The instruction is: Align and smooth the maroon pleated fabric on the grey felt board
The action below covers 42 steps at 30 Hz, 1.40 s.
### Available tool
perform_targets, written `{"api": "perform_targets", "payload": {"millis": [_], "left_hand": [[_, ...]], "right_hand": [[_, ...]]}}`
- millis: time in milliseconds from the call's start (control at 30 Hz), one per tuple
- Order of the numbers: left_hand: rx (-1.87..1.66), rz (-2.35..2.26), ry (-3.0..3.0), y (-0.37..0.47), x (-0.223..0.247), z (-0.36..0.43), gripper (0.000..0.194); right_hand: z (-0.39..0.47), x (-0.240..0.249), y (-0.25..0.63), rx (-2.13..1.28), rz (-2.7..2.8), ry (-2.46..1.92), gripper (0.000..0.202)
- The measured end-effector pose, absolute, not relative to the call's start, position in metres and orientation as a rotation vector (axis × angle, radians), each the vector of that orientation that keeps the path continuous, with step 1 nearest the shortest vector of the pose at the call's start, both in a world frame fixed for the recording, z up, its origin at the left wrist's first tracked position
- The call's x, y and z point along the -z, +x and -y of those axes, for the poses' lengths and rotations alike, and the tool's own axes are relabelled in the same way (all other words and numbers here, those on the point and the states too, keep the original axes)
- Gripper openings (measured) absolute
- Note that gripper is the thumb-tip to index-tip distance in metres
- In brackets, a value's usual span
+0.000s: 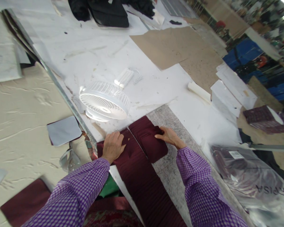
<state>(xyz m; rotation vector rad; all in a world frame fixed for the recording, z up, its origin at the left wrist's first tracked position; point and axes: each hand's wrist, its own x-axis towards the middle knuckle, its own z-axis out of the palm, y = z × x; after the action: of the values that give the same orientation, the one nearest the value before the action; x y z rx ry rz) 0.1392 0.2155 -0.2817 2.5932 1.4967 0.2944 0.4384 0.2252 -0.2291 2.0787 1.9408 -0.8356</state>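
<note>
A long band of dark maroon fabric pieces (144,176) runs from the table edge toward my body. My left hand (113,146) rests on its far end, fingers bent over the cloth. Beside it, on a grey speckled board (177,164), lies a shorter maroon stack (152,138). My right hand (167,136) pinches the right edge of that stack between thumb and fingers, and the cloth is bunched up there.
A white fan (105,101) stands just beyond my hands, with a white power strip (124,78) behind it. Brown paper (177,47) lies farther back. At the right is a plastic-wrapped bundle (248,179); at the left, beige cloth (26,126) and a maroon piece (26,201).
</note>
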Motion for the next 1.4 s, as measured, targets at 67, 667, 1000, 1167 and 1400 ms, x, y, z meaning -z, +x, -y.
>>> {"api": "perform_targets", "payload": {"millis": [67, 667, 1000, 1167, 1400], "left_hand": [[-0.294, -1.498, 2.59, 0.139, 0.282, -0.215, 0.024], [-0.294, -1.498, 2.6, 0.14, 0.282, -0.215, 0.027], [-0.301, -1.42, 2.661, 0.139, 0.288, -0.214, 0.042], [-0.281, -1.196, 2.769, 0.142, 0.285, -0.216, 0.066], [-0.241, -1.107, 2.777, 0.144, 0.283, -0.222, 0.059]], "right_hand": [[-0.217, 0.228, 0.443, 0.915, -1.914, 2.11, 0.028], [-0.204, 0.242, 0.457, 1.09, -1.854, 2.124, 0.023], [-0.205, 0.238, 0.444, 0.849, -1.819, 2.076, 0.025], [-0.208, 0.23, 0.435, 0.747, -1.801, 2.064, 0.025], [-0.203, 0.231, 0.433, 0.826, -1.817, 2.17, 0.018]]}}
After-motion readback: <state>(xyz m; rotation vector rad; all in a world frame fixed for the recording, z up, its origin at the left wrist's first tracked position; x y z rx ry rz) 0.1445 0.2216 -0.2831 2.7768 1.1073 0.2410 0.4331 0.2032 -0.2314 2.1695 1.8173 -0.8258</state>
